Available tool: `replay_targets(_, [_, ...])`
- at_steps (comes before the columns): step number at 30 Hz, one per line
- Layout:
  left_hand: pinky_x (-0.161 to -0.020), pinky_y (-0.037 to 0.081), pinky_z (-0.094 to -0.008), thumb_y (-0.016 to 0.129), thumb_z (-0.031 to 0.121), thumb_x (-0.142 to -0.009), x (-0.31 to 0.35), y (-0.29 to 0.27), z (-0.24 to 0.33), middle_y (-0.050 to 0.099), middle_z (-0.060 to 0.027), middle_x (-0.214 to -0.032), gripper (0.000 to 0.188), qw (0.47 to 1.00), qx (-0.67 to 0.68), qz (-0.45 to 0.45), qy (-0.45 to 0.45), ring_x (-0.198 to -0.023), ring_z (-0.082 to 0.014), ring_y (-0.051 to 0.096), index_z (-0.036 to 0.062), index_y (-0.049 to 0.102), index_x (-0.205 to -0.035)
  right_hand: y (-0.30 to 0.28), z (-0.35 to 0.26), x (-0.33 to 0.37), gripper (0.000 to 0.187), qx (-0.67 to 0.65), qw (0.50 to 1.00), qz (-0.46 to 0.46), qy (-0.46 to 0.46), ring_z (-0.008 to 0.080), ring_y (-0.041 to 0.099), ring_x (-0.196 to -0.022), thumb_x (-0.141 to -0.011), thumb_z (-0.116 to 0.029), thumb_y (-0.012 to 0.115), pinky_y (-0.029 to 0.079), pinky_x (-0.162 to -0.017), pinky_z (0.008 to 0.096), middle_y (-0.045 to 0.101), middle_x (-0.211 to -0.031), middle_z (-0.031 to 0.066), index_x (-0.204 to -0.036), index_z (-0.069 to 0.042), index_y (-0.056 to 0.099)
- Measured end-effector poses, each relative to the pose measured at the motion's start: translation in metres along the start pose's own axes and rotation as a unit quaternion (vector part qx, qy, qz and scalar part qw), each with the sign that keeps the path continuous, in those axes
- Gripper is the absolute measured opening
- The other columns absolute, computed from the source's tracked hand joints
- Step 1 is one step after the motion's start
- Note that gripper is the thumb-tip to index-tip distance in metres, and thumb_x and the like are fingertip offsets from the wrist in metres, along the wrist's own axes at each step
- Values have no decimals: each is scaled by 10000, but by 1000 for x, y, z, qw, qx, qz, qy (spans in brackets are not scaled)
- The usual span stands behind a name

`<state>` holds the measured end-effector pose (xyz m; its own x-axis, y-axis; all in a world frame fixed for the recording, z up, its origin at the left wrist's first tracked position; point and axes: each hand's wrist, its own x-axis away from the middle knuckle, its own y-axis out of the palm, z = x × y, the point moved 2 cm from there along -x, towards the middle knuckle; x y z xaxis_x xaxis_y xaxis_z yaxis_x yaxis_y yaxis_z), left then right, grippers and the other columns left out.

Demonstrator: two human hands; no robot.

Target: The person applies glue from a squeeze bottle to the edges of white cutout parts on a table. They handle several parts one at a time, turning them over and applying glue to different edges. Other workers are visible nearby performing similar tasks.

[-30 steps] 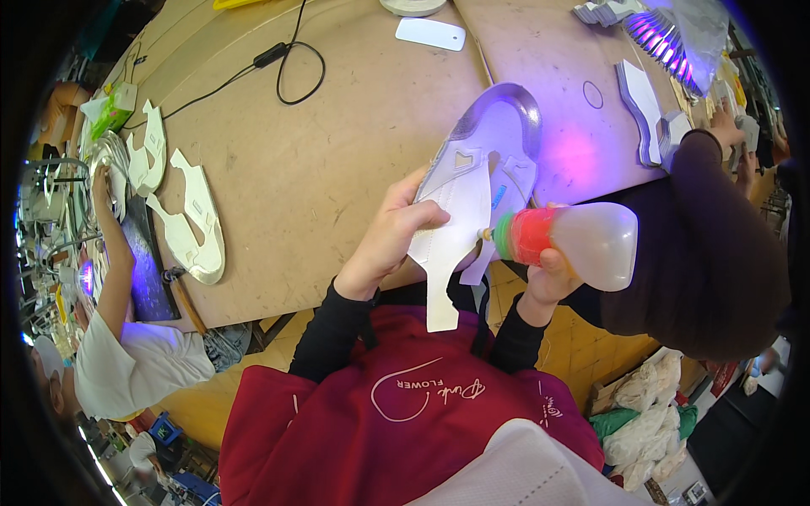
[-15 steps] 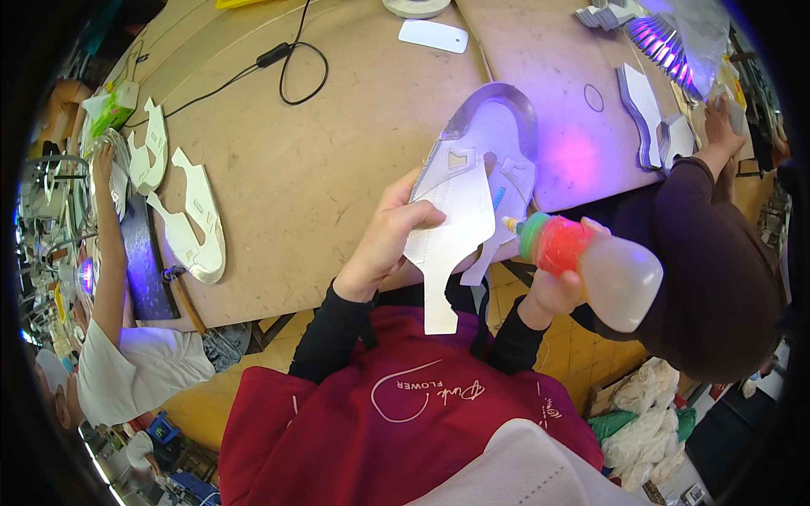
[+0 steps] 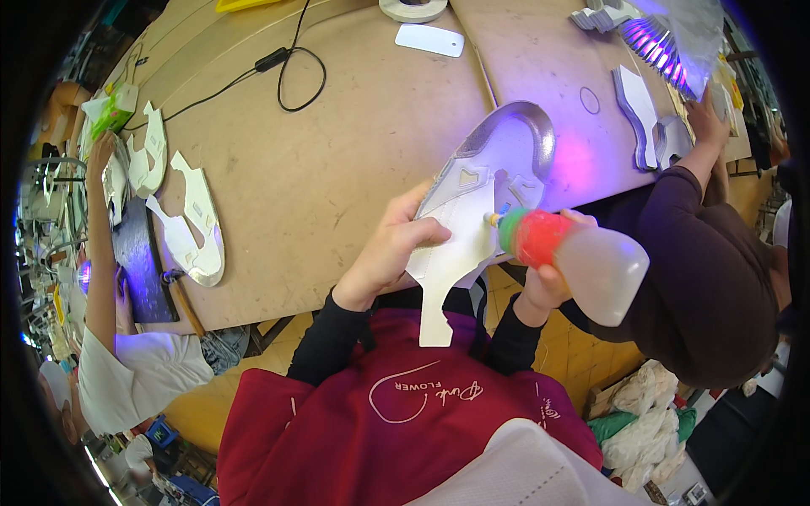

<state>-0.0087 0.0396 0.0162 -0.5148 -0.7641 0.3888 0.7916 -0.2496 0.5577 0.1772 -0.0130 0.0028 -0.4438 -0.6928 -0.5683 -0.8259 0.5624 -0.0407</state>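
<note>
A white and silver-grey shoe upper (image 3: 456, 228) is pinched by my left hand (image 3: 391, 246), thumb on top and fingers behind. Its rounded silver toe end points away from me, and a long white tab hangs down toward my apron. My right hand (image 3: 547, 285) is wrapped round a squeeze bottle (image 3: 591, 266) with a cloudy body, a red band and a green collar. The bottle lies tilted, its small nozzle at the inner edge of the upper's white part; whether it touches cannot be made out.
More uppers (image 3: 192, 226) lie on the brown table (image 3: 337, 160) at left, near a hammer (image 3: 184, 304). A black cable (image 3: 272, 59), a white card (image 3: 429, 40) and a tape roll (image 3: 413, 8) are farther back. Stacked pieces (image 3: 634, 116) sit at right. Co-workers flank me on both sides.
The bottle has moved left, bringing its nozzle up to the upper's white edge. The upper has shifted slightly toward me and tilted, with its toe end swinging right.
</note>
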Motion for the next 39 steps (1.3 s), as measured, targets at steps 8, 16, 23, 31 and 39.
replay_targets(8, [-790,470,-254,493,12,-674,1,2,-1,575,-106,-1100,629,1000,-3,-11,-13,-917,-151,585,-14,414,-1298,5,1,-5,780,-29,998,46,22,236,508,-926,-640,-563,736,430,-781,338,515,-1059,134,-1134,-20,474])
replay_targets(16, [-777,478,-254,487,-2,-662,3,2,-5,566,-109,-1107,651,999,18,-17,-30,-912,-150,584,-17,393,-1306,8,1,-7,792,-5,998,65,-5,232,516,-924,-632,-573,737,438,-785,338,519,-1055,136,-1130,-16,473])
replay_targets(23, [-766,489,-266,492,1,-657,3,-1,-9,572,-117,-1088,639,999,33,-10,-41,-904,-162,592,-18,404,-1290,10,5,-8,781,7,996,91,16,250,516,-938,-656,-587,711,438,-791,354,537,-1042,156,-1131,-16,468])
replay_targets(31, [-692,510,-263,508,28,-659,6,-7,-11,599,-126,-1010,559,997,24,-25,-65,-815,-163,613,-42,470,-1212,12,10,-4,775,-65,991,115,36,281,511,-993,-664,-471,753,414,-872,396,525,-1088,163,-1198,-17,422])
replay_targets(39, [-699,507,-260,509,28,-657,7,-7,-10,603,-123,-1003,546,998,33,-16,-58,-816,-160,612,-48,484,-1198,12,5,-6,772,-115,988,96,32,289,507,-1011,-665,-427,767,409,-888,417,519,-1098,163,-1207,-8,411])
